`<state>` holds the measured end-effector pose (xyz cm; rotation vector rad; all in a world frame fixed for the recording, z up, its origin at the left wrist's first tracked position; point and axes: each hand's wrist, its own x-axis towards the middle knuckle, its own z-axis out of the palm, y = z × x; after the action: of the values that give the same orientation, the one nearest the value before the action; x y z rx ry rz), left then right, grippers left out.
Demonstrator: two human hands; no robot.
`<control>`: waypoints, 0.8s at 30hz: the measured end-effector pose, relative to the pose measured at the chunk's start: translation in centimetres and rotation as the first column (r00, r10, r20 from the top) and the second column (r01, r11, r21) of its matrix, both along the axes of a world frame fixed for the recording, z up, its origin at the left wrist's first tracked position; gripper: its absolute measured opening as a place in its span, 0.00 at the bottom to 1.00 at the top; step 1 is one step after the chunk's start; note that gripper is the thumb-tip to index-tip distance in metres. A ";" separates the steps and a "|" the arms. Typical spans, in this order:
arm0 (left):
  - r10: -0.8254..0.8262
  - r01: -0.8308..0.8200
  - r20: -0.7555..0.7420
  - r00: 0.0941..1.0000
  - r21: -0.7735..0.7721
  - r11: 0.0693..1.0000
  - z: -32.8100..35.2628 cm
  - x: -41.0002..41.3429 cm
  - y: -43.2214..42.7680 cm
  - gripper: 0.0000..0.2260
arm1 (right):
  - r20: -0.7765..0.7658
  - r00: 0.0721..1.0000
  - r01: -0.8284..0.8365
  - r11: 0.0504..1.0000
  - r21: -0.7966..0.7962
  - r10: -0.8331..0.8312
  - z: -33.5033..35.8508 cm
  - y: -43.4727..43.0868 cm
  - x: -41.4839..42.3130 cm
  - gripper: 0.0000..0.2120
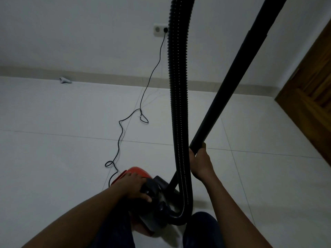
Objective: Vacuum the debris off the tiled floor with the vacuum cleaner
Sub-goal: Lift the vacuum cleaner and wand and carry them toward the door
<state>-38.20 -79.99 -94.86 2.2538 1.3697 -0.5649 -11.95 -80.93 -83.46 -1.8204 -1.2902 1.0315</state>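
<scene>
A red and dark grey vacuum cleaner body sits on the white tiled floor just in front of my knees. My left hand rests on top of it, fingers curled over the dark handle part. My right hand grips the lower end of the black rigid tube, which slants up out of the frame at the top right. The ribbed black hose loops from the vacuum's front straight up past the top edge. No debris is plain to see in this dim view.
A thin black power cord snakes over the tiles to a wall socket. A small white object lies by the skirting at the far left. A wooden door stands at the right.
</scene>
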 end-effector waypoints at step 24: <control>0.104 -0.104 0.000 0.995 0.047 0.993 -0.6 0.4 0.6 0.63 | -0.003 0.999 0.041 0.999 0.018 -0.041 -1.1 0.9 0.2 0.23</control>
<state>-37.77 -79.43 -95.49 2.2034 1.5071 -0.5051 -11.78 -80.04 -84.55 -1.8238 -1.2518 0.9966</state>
